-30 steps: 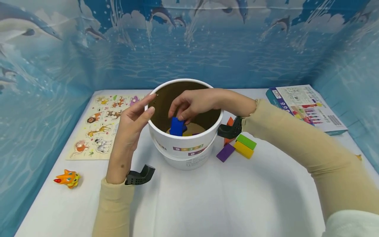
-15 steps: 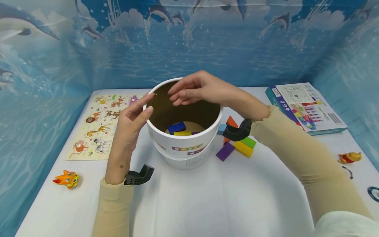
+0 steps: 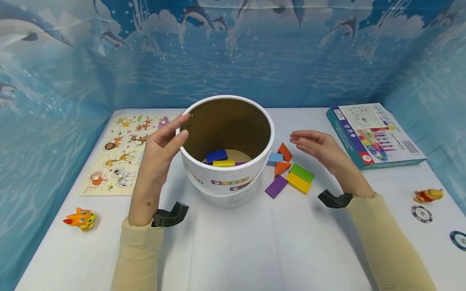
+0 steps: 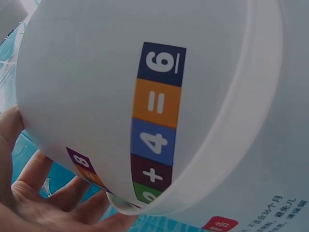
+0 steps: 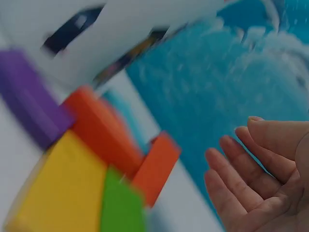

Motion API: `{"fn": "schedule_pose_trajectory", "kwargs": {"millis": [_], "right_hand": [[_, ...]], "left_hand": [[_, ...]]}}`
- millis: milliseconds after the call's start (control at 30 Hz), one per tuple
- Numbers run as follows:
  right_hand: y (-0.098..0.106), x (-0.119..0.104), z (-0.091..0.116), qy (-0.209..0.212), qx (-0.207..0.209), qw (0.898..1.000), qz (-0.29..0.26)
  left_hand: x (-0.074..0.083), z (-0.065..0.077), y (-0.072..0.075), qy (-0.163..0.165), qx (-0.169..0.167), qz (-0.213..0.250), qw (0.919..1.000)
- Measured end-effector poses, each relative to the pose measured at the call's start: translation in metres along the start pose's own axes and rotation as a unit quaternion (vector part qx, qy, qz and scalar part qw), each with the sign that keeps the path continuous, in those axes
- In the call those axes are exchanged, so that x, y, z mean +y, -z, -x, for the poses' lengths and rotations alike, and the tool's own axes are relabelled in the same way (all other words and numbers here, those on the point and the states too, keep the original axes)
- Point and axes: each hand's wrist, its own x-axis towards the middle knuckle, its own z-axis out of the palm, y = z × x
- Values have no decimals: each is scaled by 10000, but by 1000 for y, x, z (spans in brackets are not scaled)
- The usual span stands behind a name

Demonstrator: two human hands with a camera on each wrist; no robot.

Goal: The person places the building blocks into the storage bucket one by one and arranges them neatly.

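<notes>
A white bucket [image 3: 225,178] stands upright mid-table, with blue [image 3: 217,156] and yellow [image 3: 223,163] blocks and a bit of purple visible on its floor. My left hand [image 3: 160,155] rests against its left side, fingers extended and fingertips at the rim. In the left wrist view the fingers [image 4: 67,198] lie along the outer wall, partly hidden by it. My right hand [image 3: 322,149] hovers unladen right of the bucket, fingers loosely extended. Nearby lie purple [image 3: 276,187], yellow [image 3: 298,183], green [image 3: 302,173] and light-blue [image 3: 274,159] blocks, plus two orange triangular blocks [image 3: 284,152].
An animal puzzle board [image 3: 120,161] lies at the back left, with an orange toy figure [image 3: 81,219] in front of it. A flat boxed set [image 3: 376,135] sits at the back right. Nearer are a bear figure [image 3: 428,195] and two round chips [image 3: 421,214].
My right hand let go of a blue block inside the bucket, rose out, and moved right past the loose blocks. The left hand has stayed at the rim.
</notes>
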Motion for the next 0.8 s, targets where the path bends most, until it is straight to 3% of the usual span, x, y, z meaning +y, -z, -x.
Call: {"fn": "schedule_pose_trajectory", "kwargs": {"millis": [67,200,367,533,667,800], "right_hand": [[4,19,-3,-259,90,9991,336],[1,40,-15,-364,20,9924,1171],[-10,49,-23,-152,-183,9768,2127],[-18,53,-27,81,114,9572,2891],[-18,56,-30,54,398,9607,2747],[-15,50,-26,-257,584,9789,1941]], "left_hand": [[1,0,1,31,49,-23,10000],[2,1,2,93,150,-27,9998],[1,1,2,104,126,-9,9999],[0,-1,1,17,31,36,10000],[0,-1,0,-32,-46,85,9999],[-1,-1,1,-44,-71,119,9999]]}}
